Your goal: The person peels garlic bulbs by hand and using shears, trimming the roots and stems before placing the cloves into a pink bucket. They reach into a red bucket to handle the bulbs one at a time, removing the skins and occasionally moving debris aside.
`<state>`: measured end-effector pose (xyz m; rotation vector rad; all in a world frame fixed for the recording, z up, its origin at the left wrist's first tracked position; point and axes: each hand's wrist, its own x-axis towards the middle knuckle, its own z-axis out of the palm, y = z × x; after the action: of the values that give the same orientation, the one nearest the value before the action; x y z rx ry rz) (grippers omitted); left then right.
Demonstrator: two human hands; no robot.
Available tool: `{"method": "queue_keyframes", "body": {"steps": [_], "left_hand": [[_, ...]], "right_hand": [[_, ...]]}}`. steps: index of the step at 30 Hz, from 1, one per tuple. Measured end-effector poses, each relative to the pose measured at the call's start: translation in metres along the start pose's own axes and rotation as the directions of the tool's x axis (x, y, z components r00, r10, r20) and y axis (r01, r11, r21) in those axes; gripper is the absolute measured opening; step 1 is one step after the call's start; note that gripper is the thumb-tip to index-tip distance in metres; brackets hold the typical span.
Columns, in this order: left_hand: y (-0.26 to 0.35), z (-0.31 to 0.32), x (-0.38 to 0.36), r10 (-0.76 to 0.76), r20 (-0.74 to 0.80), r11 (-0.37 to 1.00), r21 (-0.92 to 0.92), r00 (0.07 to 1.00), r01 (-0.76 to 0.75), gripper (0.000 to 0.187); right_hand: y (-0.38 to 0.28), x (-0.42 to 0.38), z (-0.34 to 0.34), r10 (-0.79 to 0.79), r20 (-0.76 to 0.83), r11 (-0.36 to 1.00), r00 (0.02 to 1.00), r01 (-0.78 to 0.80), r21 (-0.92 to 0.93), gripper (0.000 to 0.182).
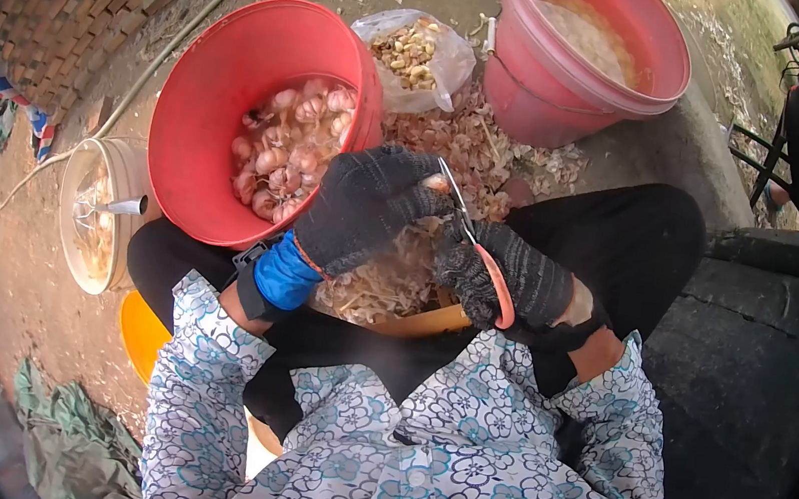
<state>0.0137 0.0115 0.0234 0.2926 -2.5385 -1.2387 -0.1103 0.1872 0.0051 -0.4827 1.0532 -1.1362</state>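
My left hand, in a dark knitted glove, is closed around a garlic bulb, of which only a small pale part shows past the fingers. Scissors with an orange handle are gripped in my gloved right hand. Their metal blades point up and left, right beside the garlic. Below both hands, a heap of garlic skins lies between my legs. To the left, a red bucket tilts toward me with many whole garlic bulbs inside.
A clear plastic bag of peeled cloves stands behind the hands, amid scattered skins. At the back right is a pink bucket with pale contents. A whitish bucket with a metal tube stands left, near a hose.
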Motion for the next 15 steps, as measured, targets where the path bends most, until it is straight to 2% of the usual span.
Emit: {"method": "queue_keyframes", "body": {"steps": [1,2,3,4,5,7,8,10,11,13,14,15], "left_hand": [[0.001,0.0,0.001,-0.134,0.023,0.962,-0.238,0.991,0.136,0.023],[0.004,-0.002,0.003,-0.129,0.027,0.963,-0.234,0.991,0.132,0.023],[0.007,-0.003,0.005,-0.224,0.082,0.858,-0.457,0.971,0.236,0.023],[0.01,-0.005,0.006,-0.3,0.157,0.69,-0.645,0.941,0.328,0.024],[0.01,-0.006,0.007,-0.296,0.158,0.692,-0.645,0.942,0.325,0.024],[0.009,-0.01,0.01,-0.314,0.304,0.523,-0.735,0.899,0.431,0.024],[0.006,-0.01,0.01,-0.314,0.302,0.524,-0.736,0.9,0.43,0.024],[-0.003,-0.007,0.006,-0.254,0.341,0.492,-0.76,0.905,0.425,0.034],[-0.007,-0.004,0.002,-0.257,0.341,0.49,-0.761,0.904,0.426,0.034],[-0.015,0.007,-0.005,-0.21,0.294,0.381,-0.854,0.932,0.355,0.04],[-0.018,0.014,-0.01,-0.213,0.287,0.377,-0.857,0.934,0.35,0.04],[-0.02,0.021,-0.017,-0.097,0.074,0.625,-0.772,0.993,0.119,0.042]], "right_hand": [[-0.01,-0.001,-0.001,0.035,0.145,0.991,0.989,-0.053,0.12,0.028],[-0.018,-0.001,-0.004,0.049,0.289,0.966,0.956,-0.118,0.228,0.032],[-0.021,-0.002,-0.005,0.044,0.385,0.936,0.922,-0.173,0.306,0.039],[-0.022,-0.003,-0.003,0.038,0.382,0.937,0.924,-0.166,0.307,0.039],[-0.022,-0.006,-0.001,0.016,0.294,0.968,0.956,-0.088,0.233,0.041],[-0.014,-0.008,0.003,-0.069,0.135,0.99,0.988,0.051,0.131,0.049],[-0.013,-0.008,0.003,-0.069,0.136,0.99,0.988,0.051,0.129,0.049],[-0.015,-0.007,0.005,-0.019,0.356,0.876,0.934,-0.156,0.456,0.052],[-0.011,-0.009,0.011,-0.061,0.316,0.841,0.947,-0.122,0.527,0.051],[-0.007,-0.01,0.018,-0.054,0.275,0.814,0.96,-0.117,0.569,0.049],[-0.009,-0.009,0.02,-0.048,0.234,0.786,0.971,-0.108,0.609,0.047],[-0.01,-0.006,0.022,-0.043,0.238,0.788,0.97,-0.114,0.606,0.047]]}}
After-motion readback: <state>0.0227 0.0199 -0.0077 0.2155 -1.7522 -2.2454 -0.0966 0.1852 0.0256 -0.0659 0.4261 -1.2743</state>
